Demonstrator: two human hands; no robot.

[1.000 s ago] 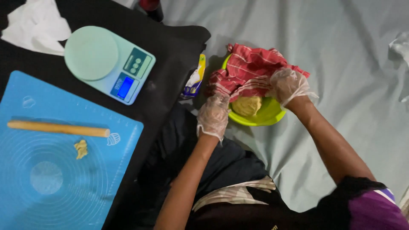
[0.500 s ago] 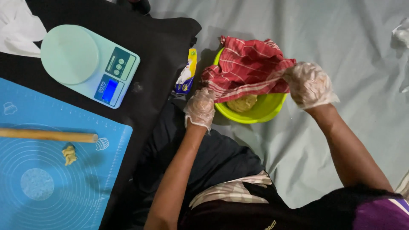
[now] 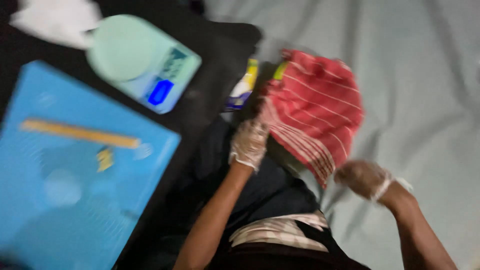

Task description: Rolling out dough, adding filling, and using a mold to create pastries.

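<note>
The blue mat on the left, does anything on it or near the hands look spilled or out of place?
Nothing looks spilled. On the blue mat a wooden rolling pin lies beside one small yellow scrap of dough. A red striped cloth is draped over the bowl, the left hand at its edge. The picture is blurred, so fine detail is unclear.

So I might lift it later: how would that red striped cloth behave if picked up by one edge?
Probably floppy: the red striped cloth drapes in soft folds over what lies beneath. It looks thin, so likely light. The left hand, in a clear glove, touches its edge; the right hand is just off it.
</note>
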